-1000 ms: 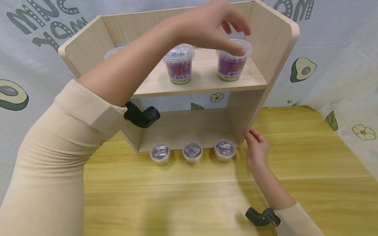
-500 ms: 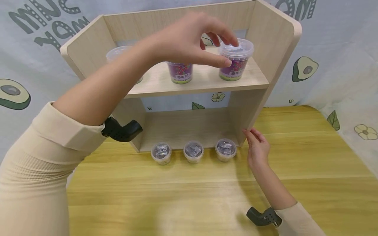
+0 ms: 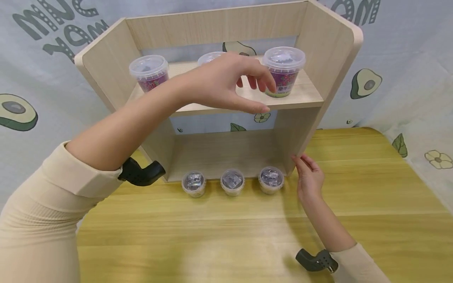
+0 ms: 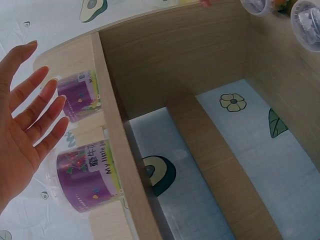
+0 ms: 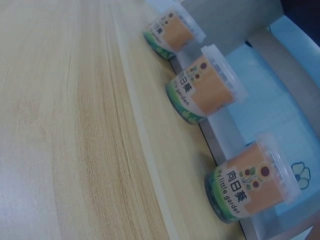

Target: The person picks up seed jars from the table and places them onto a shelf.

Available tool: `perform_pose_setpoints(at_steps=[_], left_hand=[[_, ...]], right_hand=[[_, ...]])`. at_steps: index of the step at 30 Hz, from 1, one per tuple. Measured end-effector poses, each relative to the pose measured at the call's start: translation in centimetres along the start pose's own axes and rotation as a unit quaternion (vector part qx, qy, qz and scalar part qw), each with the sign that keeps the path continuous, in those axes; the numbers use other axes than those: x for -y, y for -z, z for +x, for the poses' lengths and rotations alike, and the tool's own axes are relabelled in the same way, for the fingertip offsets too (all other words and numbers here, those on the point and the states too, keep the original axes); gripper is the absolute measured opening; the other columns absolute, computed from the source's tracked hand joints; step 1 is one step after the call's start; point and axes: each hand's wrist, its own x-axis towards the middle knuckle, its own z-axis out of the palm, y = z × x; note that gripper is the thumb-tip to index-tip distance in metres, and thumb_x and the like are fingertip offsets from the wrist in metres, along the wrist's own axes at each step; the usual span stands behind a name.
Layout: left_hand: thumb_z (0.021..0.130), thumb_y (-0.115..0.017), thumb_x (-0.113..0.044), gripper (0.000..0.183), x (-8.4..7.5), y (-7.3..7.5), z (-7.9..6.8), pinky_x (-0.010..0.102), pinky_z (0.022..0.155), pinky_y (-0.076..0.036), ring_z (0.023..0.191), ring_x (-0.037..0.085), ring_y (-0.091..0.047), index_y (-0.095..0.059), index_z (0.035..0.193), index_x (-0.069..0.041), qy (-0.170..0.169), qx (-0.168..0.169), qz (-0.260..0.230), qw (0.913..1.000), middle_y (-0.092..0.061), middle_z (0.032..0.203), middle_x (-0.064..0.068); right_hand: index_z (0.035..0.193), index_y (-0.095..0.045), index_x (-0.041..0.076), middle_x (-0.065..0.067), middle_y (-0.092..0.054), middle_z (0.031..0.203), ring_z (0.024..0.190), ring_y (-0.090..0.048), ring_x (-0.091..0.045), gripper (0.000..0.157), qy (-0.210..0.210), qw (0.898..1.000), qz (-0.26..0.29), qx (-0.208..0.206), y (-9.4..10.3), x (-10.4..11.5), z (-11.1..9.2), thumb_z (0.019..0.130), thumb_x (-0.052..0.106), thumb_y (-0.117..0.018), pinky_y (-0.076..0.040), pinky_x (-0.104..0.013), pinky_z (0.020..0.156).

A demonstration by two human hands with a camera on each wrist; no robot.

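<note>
On the upper deck of a light wooden shelf (image 3: 226,110) stand three lidded plastic cups with purple labels: a right cup (image 3: 283,76), a left cup (image 3: 150,72) and a middle cup (image 3: 209,57) mostly hidden behind my left hand (image 3: 231,80). That hand holds nothing; its fingers spread in front of the right cup, overlapping it in the head view but apart from the cups in the left wrist view. My right hand (image 3: 309,179) pinches the front edge of the shelf's right side panel low down, near the table.
Three lidded cups with orange and green labels, a left one (image 3: 194,184), a middle one (image 3: 232,182) and a right one (image 3: 271,180), stand in a row on the wooden table (image 3: 226,236), along the shelf's front. Behind hangs a patterned cloth (image 3: 400,78).
My left hand has moved left and down, away from the right purple cup, uncovering the left cup and covering most of the middle one. The right hand stays put.
</note>
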Motion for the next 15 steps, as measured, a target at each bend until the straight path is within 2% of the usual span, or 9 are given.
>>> perform_pose_setpoints(at_steps=[5, 15], left_hand=[[0.078, -0.071, -0.037, 0.038, 0.1, -0.9, -0.4, 0.031, 0.079, -0.043, 0.095, 0.007, -0.053, -0.066, 0.108, -0.015, -0.019, -0.002, -0.02, 0.9996, -0.063, 0.104, -0.007], [0.079, -0.07, -0.039, 0.038, 0.0, -2.9, -1.2, 0.023, 0.079, -0.043, 0.092, 0.001, -0.051, -0.064, 0.11, -0.016, -0.039, 0.025, -0.026, 0.9986, -0.061, 0.105, -0.01]], right_hand=[[0.076, -0.064, 0.002, -0.004, -0.063, 0.079, 0.077, -0.063, -0.012, 0.015, -0.002, 1.0, -0.001, 0.001, 0.1, 0.0, 0.0, 0.072, -0.012, -0.07, -0.05, -0.018, 0.077], [0.078, -0.065, 0.001, -0.005, -0.062, 0.082, 0.079, -0.063, -0.013, 0.015, -0.009, 1.0, -0.001, 0.007, 0.2, 0.0, 0.0, 0.072, -0.011, -0.071, -0.049, -0.018, 0.08]])
